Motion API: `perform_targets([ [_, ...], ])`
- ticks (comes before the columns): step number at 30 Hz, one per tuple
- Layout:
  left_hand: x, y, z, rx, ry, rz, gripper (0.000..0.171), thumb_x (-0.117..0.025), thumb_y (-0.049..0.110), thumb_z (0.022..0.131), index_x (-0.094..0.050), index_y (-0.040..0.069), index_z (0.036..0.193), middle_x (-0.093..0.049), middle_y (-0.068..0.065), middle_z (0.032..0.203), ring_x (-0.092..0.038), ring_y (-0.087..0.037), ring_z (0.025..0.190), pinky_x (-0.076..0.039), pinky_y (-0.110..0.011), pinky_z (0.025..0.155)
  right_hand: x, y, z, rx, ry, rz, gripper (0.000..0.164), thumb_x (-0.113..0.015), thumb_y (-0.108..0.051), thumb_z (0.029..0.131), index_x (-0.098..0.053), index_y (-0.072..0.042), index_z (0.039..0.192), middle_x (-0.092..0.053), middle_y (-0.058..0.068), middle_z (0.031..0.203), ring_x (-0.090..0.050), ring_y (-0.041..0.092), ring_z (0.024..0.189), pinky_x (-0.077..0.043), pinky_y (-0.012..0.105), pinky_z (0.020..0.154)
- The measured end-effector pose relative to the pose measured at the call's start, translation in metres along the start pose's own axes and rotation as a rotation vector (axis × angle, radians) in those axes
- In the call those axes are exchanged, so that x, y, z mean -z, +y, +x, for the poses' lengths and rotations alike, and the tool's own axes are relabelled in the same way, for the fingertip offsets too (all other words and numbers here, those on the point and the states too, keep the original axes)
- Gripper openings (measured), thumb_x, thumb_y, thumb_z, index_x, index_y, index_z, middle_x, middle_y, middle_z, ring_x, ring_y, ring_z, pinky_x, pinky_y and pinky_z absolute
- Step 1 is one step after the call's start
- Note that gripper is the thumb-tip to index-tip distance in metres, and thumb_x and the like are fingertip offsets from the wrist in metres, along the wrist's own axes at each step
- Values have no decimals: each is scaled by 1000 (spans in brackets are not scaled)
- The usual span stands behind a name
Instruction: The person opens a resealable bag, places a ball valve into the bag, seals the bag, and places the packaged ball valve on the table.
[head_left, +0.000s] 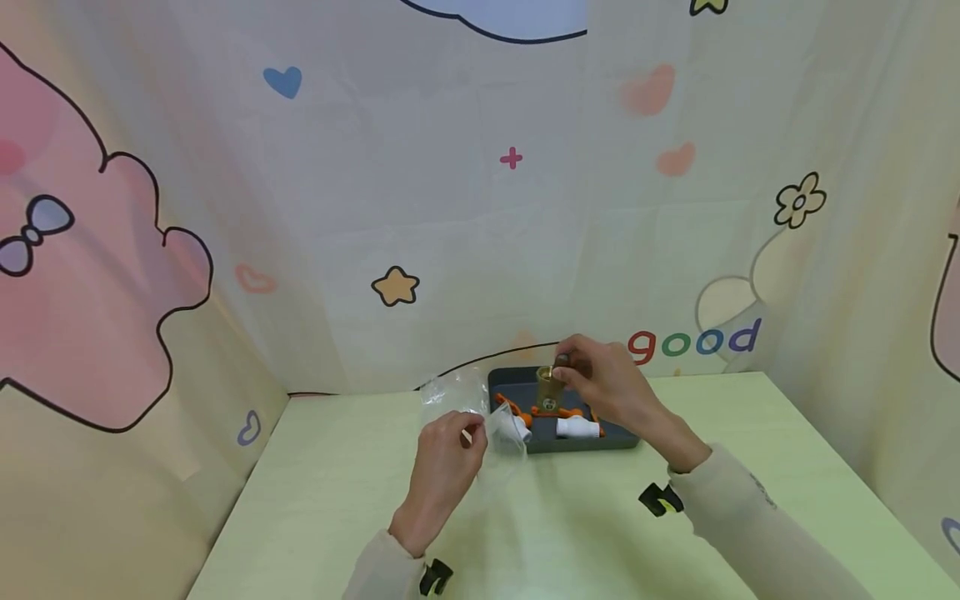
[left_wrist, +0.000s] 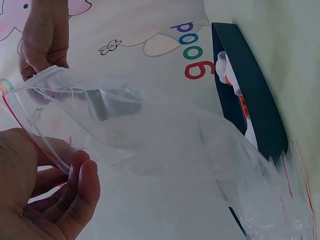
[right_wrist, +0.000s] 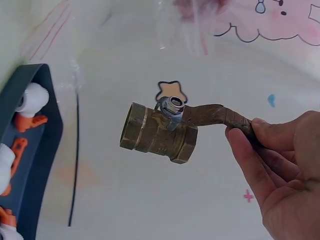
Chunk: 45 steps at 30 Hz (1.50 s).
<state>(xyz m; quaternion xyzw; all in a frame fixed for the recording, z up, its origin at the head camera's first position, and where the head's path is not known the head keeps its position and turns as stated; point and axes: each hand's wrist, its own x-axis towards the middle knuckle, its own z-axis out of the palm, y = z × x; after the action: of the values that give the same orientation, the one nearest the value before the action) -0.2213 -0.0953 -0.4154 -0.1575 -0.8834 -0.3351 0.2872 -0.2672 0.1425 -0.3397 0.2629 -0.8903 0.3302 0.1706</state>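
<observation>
My right hand (head_left: 611, 387) pinches a brass ball valve (right_wrist: 160, 132) by the end of its brown lever handle. The valve's body hangs above the dark tray (head_left: 577, 446) in the head view. With thumb and fingers my left hand (head_left: 444, 458) holds the mouth edge of a clear zip bag (left_wrist: 165, 145), which has a red line along its seal. Through the plastic, the left wrist view shows the valve as a dark blurred shape; it cannot be told there whether the two touch.
White plastic valves (head_left: 579, 427) with orange handles (right_wrist: 19, 155) lie in the tray. More clear bags with red seal lines (left_wrist: 295, 185) are at the left wrist view's lower right. A printed curtain (head_left: 450, 208) hangs behind the pale green table (head_left: 315, 500).
</observation>
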Motion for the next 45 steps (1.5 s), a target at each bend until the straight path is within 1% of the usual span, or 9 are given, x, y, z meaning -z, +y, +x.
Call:
perform_targets([
  [6,1,1,2,-9,10,8,6,-71,5,85,-75,5,89,-71,-4,78,-60,-10,64,-49,-17,59,12,-19,-5,91,59,32,19,-72,-4,86,-64,-4,104,-76,8,88,-71,14,69,-57,25,65],
  [10,0,1,4,-3,11,17,6,-70,5,86,-75,4,89,-71,-4,78,-61,-10,65,-49,-17,59,18,-31,-10,149,116,64,20,-73,-3,85,-64,-5,103,-76,8,88,-73,17,70,-59,26,67],
  [16,1,6,8,-15,24,12,7,-68,4,86,-75,6,88,-71,-3,78,-62,-10,65,-49,-18,59,26,-49,-19,263,199,90,22,-77,-3,82,-65,-6,100,-75,4,83,-70,7,65,-56,18,65],
  [20,1,9,11,-20,25,0,8,-67,4,86,-74,6,88,-71,-4,78,-62,-11,64,-49,-18,59,27,-58,-23,337,211,124,24,-78,0,79,-65,-7,98,-75,2,83,-70,6,66,-55,15,65],
  [23,1,12,12,-15,22,-3,8,-67,3,86,-74,5,88,-71,-4,79,-62,-11,65,-50,-17,59,27,-64,-25,367,200,146,24,-78,1,79,-64,-8,98,-75,1,83,-70,8,67,-55,15,65],
  [28,1,16,15,-6,20,-27,7,-67,3,86,-74,5,88,-72,-5,80,-62,-12,65,-50,-17,59,21,-67,-28,381,176,155,25,-77,1,80,-63,-9,98,-75,1,83,-71,9,68,-55,16,66],
  [33,1,21,18,6,18,-70,8,-67,4,87,-75,5,89,-72,-5,80,-62,-11,66,-49,-17,59,12,-63,-32,360,162,131,25,-77,0,79,-63,-10,98,-74,1,82,-69,4,66,-55,15,64],
  [38,0,23,15,23,14,-74,8,-67,4,88,-75,6,88,-71,-4,79,-61,-11,66,-50,-17,59,8,-62,-38,353,157,128,26,-77,1,79,-63,-10,98,-75,0,82,-69,4,66,-54,14,63],
  [45,-1,24,17,17,33,-75,8,-67,4,88,-75,6,89,-72,-5,80,-62,-12,66,-50,-17,60,7,-64,-39,369,147,139,26,-77,2,79,-64,-7,99,-75,1,83,-70,7,68,-55,14,65],
])
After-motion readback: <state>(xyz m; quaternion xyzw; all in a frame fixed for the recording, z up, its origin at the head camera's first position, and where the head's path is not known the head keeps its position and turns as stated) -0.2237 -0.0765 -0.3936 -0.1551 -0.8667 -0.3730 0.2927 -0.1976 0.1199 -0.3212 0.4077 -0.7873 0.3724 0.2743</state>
